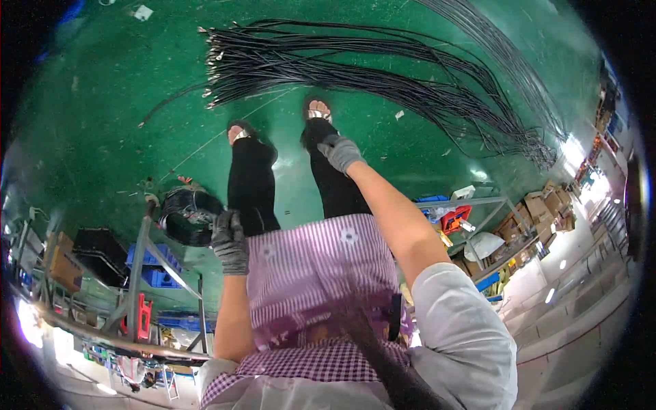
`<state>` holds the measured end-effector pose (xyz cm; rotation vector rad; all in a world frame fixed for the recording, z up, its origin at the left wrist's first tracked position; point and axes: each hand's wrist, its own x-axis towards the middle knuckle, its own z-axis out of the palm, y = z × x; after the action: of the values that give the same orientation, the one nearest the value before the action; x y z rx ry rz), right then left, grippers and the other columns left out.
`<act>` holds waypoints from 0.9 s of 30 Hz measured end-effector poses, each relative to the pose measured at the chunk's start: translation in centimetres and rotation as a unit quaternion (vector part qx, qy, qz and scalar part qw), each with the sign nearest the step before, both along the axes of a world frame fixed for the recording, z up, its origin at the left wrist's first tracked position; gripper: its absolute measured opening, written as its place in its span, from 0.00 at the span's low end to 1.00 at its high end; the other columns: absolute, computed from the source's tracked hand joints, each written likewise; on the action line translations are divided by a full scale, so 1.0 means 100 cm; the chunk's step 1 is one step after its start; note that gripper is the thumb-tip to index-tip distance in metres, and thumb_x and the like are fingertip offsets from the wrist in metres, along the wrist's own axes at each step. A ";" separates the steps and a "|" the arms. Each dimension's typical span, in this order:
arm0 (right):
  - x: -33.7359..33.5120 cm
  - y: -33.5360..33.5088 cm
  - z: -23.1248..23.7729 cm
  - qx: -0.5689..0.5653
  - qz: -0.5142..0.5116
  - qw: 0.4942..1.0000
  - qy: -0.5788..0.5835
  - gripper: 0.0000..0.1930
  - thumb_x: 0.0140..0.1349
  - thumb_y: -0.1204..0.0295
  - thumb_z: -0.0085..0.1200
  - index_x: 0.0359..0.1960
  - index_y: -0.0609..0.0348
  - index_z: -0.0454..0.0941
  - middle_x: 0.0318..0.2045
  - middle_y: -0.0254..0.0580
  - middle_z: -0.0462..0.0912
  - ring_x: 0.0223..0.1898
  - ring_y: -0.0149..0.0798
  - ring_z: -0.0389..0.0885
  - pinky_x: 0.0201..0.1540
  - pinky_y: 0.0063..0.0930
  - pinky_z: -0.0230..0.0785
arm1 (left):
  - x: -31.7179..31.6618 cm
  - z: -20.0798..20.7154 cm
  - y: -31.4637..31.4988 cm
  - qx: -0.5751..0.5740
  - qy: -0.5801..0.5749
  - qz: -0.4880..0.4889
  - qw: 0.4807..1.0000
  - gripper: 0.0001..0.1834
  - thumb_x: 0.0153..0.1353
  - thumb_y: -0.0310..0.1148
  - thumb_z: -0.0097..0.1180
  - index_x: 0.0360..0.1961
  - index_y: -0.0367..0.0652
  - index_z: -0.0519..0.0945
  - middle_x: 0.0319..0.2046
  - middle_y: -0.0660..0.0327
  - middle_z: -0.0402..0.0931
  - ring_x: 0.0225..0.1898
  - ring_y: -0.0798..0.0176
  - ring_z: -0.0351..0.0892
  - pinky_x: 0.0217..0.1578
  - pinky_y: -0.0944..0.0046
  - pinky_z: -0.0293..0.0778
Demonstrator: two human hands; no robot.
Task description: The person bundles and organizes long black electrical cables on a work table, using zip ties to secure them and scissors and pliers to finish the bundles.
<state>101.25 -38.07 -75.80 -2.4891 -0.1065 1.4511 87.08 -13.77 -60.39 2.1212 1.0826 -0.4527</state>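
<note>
My left hand, in a grey knit glove, hangs beside my left thigh. Its fingers are loosely bent and a little apart, with nothing visible in them. Just past it, a coil of black cable shows; the hand overlaps its edge in the picture, and I cannot tell whether they touch. My right hand, also gloved in grey, is held out in front of my right leg. Its fingers are loosely bent and no object shows in them. Ahead of my feet, a long bundle of black cables lies on the green floor.
More dark cables stretch along the far right. A metal-framed rack stands close on my left, near blue crates and a black bin. At right are another metal frame, a red bin and cardboard boxes.
</note>
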 end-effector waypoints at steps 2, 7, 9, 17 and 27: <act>0.024 0.003 -0.048 -0.028 0.059 0.998 0.011 0.18 0.50 0.55 0.41 0.33 0.55 0.73 0.33 0.50 0.74 0.36 0.50 0.72 0.38 0.36 0.64 | 0.029 -0.039 -0.007 -0.006 -0.031 -0.080 0.996 0.08 0.50 0.31 0.46 0.30 0.39 0.73 0.28 0.53 0.71 0.32 0.52 0.69 0.33 0.61 0.65; 0.103 0.007 -0.175 -0.082 0.135 0.986 -0.052 0.16 0.51 0.58 0.39 0.32 0.55 0.74 0.34 0.48 0.74 0.36 0.47 0.72 0.38 0.36 0.65 | 0.066 -0.141 0.021 0.058 -0.056 -0.141 0.987 0.07 0.52 0.29 0.44 0.30 0.39 0.72 0.29 0.55 0.71 0.30 0.55 0.70 0.33 0.64 0.65; 0.146 -0.005 -0.224 -0.091 0.178 0.961 -0.189 0.17 0.52 0.58 0.38 0.34 0.55 0.73 0.35 0.47 0.74 0.37 0.45 0.72 0.39 0.34 0.65 | 0.091 -0.159 0.034 -0.037 -0.102 0.040 0.993 0.07 0.53 0.28 0.44 0.31 0.38 0.72 0.29 0.58 0.71 0.29 0.62 0.70 0.32 0.66 0.65; 0.275 0.051 -0.314 -0.053 0.273 0.915 -0.293 0.23 0.48 0.56 0.47 0.44 0.52 0.66 0.44 0.46 0.67 0.48 0.44 0.63 0.48 0.34 0.56 | 0.089 -0.116 0.095 0.122 -0.148 -0.084 0.978 0.11 0.54 0.25 0.43 0.40 0.35 0.70 0.39 0.51 0.69 0.41 0.54 0.69 0.41 0.60 0.68; 0.238 0.072 -0.244 0.247 0.004 0.898 -0.363 0.08 0.50 0.67 0.48 0.24 0.59 0.70 0.23 0.43 0.73 0.29 0.43 0.71 0.30 0.32 0.63 | 0.134 -0.175 0.044 -0.010 -0.312 0.072 0.947 0.11 0.51 0.35 0.44 0.22 0.36 0.72 0.23 0.55 0.71 0.26 0.58 0.70 0.31 0.62 0.67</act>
<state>125.01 -30.91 -100.25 -2.4227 -0.5442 0.3393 100.46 -9.39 -77.91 1.9416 0.8383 0.2717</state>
